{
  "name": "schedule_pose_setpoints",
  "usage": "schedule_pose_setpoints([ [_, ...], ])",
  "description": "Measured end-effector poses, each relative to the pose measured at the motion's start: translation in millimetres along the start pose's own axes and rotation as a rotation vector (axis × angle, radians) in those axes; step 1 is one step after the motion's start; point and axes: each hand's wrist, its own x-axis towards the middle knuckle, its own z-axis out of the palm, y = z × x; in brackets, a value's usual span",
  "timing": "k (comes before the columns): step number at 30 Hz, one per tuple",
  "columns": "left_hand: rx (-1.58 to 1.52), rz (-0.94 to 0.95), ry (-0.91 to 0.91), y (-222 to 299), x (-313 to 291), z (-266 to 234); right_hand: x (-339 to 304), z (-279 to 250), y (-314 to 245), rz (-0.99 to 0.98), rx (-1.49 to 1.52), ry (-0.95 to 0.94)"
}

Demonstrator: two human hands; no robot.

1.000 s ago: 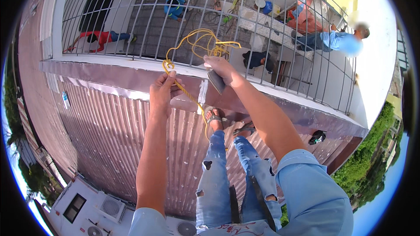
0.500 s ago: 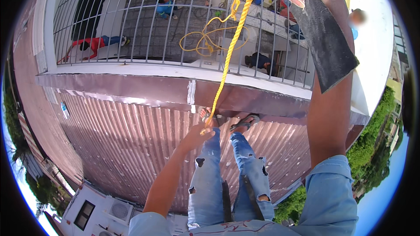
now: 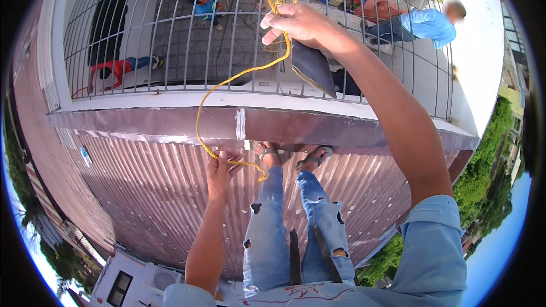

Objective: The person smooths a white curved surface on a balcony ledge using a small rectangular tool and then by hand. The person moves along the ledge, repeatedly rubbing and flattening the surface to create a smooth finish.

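Note:
A yellow rope [image 3: 198, 124] hangs in a slack curve between my two hands. My right hand [image 3: 301, 23] is raised over the metal grille, with the rope looped about its fingers. A black flat piece [image 3: 314, 68], rubber-like and slightly curled, hangs below that hand; how it is held is hidden. Lower down, above the corrugated roof, my left hand [image 3: 219, 166] pinches the rope near its end. The short knotted or frayed tail sticks out to the right, close to my knee.
I stand in sandals on a brown corrugated roof [image 3: 153, 193], against a metal ledge [image 3: 187, 118]. Beyond is a grey bar grille [image 3: 187, 51] over a lower floor. Several people are below, among them one in red [image 3: 116, 74] and one in light blue [image 3: 426, 25]. A bottle [image 3: 85, 156] lies at left.
My right hand has come left and down over the grille, along with the black piece. My left hand has moved left. The rope, taut before, is now slack. The person in light blue shows more.

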Motion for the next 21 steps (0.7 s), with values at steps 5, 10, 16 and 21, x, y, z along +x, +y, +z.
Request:
schedule_pose_setpoints([
  [5,-0.116,0.147,-0.182,106.3,53.1,71.0,3.3,51.1,108.3,0.054,-0.333,0.064],
  [10,0.112,0.01,-0.264,153.3,144.4,143.2,-40.9,48.1,172.9,0.181,-0.182,0.364],
  [16,0.806,-0.004,-0.461,175.5,215.1,217.9,-171.3,36.3,270.7,0.407,0.232,0.537],
  [21,1.207,0.419,-0.517,143.1,239.9,283.3,-272.8,71.5,317.2,0.549,0.441,0.656],
])
